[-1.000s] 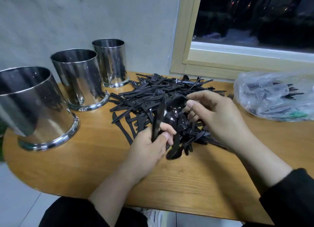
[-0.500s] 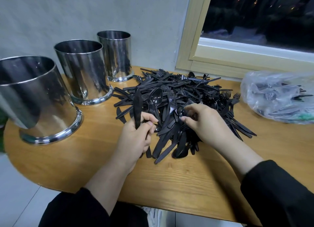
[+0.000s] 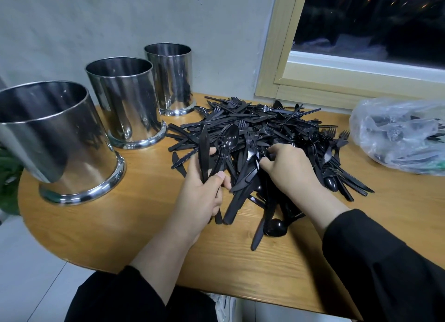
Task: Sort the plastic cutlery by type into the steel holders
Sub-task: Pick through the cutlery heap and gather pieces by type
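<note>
A heap of black plastic cutlery lies on the wooden table: forks, knives and spoons mixed together. My left hand grips a knife and a stack of spoons, held upright at the heap's near left edge. My right hand reaches into the heap, its fingers curled among the pieces and pinching one. Three steel holders stand in a row on the left: the near one, the middle one and the far one.
A clear plastic bag with more black cutlery lies at the right, under a wooden window frame. A grey wall stands behind the holders. The table's rounded edge curves round at the near left.
My left hand has kept its knife and now also holds spoons upright. My right hand has dropped from above the heap and dug into it. The view has shifted a little.
</note>
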### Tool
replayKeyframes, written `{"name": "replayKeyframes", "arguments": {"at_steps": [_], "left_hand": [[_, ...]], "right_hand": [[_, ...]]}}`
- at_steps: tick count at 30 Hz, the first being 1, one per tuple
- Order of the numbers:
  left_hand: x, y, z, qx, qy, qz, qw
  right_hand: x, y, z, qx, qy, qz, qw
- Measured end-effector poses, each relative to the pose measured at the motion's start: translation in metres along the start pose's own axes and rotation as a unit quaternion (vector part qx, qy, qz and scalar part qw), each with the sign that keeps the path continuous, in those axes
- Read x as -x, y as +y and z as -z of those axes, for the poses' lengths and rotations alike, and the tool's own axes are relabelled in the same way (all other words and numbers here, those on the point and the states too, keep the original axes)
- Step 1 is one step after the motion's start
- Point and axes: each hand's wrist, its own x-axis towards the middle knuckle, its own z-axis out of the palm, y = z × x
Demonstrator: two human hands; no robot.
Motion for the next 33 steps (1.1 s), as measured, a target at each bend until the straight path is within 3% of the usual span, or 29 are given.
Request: {"name": "replayKeyframes", "arguments": {"at_steps": [12, 17, 20, 22, 26, 33], "left_hand": [[0.004, 0.003, -0.001, -0.015, -0.012, 0.000, 1.000], [0.002, -0.001, 0.001, -0.057, -0.022, 0.002, 0.998], [0.004, 0.000, -0.001, -0.051, -0.022, -0.016, 0.998], [0.006, 0.002, -0.002, -0.035, -0.015, -0.016, 0.999], [0.015, 0.003, -0.010, 0.014, -0.041, 0.003, 0.999], [0.027, -0.002, -0.022, -0.003, -0.102, 0.010, 0.995]], "right_hand": [[-0.009, 0.006, 0.006, -0.156, 0.068, -0.073, 0.983], [0.000, -0.002, 0.031, -0.365, 0.104, -0.089, 0.921], [0.020, -0.018, 0.044, -0.512, 0.022, -0.056, 0.857], [0.031, -0.027, 0.044, -0.535, -0.026, -0.045, 0.844], [0.043, -0.031, 0.039, -0.527, -0.039, -0.046, 0.848], [0.052, -0.014, 0.041, -0.340, 0.021, 0.018, 0.940]]}}
